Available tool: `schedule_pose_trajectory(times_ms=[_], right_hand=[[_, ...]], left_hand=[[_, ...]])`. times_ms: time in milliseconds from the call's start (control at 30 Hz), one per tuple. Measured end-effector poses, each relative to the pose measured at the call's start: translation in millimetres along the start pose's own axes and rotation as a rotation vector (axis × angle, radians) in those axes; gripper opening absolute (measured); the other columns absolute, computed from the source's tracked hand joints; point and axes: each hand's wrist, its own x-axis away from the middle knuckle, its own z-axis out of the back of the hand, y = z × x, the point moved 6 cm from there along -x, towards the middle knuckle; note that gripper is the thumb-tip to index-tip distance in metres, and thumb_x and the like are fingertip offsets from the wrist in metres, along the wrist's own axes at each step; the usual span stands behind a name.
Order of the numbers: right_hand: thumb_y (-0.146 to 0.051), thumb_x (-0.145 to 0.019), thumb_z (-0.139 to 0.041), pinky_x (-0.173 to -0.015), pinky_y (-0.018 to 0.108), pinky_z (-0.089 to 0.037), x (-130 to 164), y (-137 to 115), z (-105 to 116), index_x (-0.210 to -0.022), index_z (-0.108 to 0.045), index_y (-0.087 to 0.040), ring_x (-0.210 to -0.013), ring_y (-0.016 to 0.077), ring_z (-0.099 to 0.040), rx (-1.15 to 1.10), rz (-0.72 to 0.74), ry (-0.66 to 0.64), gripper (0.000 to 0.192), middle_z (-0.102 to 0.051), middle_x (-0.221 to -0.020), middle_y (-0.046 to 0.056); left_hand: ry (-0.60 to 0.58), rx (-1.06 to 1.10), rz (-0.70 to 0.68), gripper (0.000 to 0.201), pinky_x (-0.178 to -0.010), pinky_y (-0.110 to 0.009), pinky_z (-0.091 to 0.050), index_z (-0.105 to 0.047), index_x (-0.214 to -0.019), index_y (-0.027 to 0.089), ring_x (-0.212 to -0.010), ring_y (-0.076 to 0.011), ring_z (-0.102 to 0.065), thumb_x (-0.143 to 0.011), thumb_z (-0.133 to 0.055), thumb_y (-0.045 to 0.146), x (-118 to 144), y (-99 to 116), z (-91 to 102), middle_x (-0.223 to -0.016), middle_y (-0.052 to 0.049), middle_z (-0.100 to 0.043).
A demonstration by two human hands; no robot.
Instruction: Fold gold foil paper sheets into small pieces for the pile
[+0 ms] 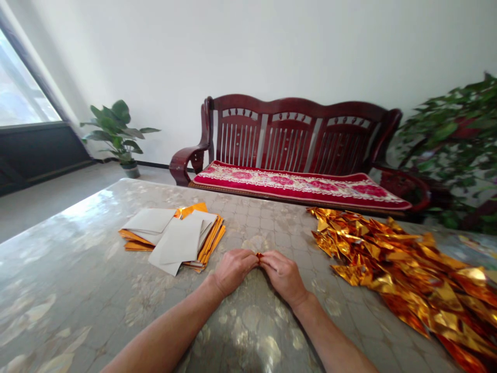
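My left hand and my right hand meet at the middle of the table, fingers closed together on one small piece of gold foil paper; only a sliver of it shows between the fingertips. To the left lies a stack of flat foil sheets, white side up with gold edges showing. On the right a heap of folded gold foil pieces spreads towards the table's right edge.
The table has a glossy patterned cover. Behind it stands a dark red wooden bench with a red floral cushion. A potted plant is at the back left by a window, and a leafy plant at the right.
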Motion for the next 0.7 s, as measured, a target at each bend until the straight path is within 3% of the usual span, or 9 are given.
schedule_pose_trajectory(times_ms=[333, 500, 700], right_hand=[[-0.020, -0.096, -0.055, -0.075, 0.024, -0.056, 0.2, -4.3, -1.8, -0.094, -0.073, -0.021, -0.082, 0.0153, -0.069, 0.019, -0.025, 0.008, 0.019, -0.073, -0.091, 0.005], [-0.020, -0.097, -0.052, -0.079, 0.026, -0.056, -0.7, -0.4, 0.1, -0.097, -0.072, -0.020, -0.087, 0.0163, -0.069, 0.068, -0.017, 0.019, 0.020, -0.073, -0.096, 0.006], [-0.020, -0.098, -0.051, -0.080, 0.026, -0.056, -2.3, 2.0, 1.5, -0.101, -0.070, -0.021, -0.089, 0.0161, -0.069, 0.065, -0.004, -0.038, 0.020, -0.073, -0.097, 0.005]], left_hand=[[-0.025, 0.048, -0.039, 0.027, -0.072, -0.022, -0.045, -0.065, -0.087, 0.018, -0.076, -0.0136, -0.062, -0.101, -0.043, 0.021, -0.2, 4.2, 2.5, -0.085, -0.002, -0.068], [-0.018, 0.056, 0.118, 0.024, -0.074, -0.022, -0.046, -0.065, -0.090, 0.019, -0.081, -0.0146, -0.065, -0.102, -0.045, 0.027, -0.6, -0.2, 2.1, -0.087, -0.002, -0.069], [-0.024, 0.084, 0.246, 0.019, -0.077, -0.024, -0.049, -0.063, -0.108, 0.023, -0.085, -0.0163, -0.068, -0.101, -0.048, 0.032, 1.5, -3.1, 2.2, -0.091, -0.002, -0.071]])
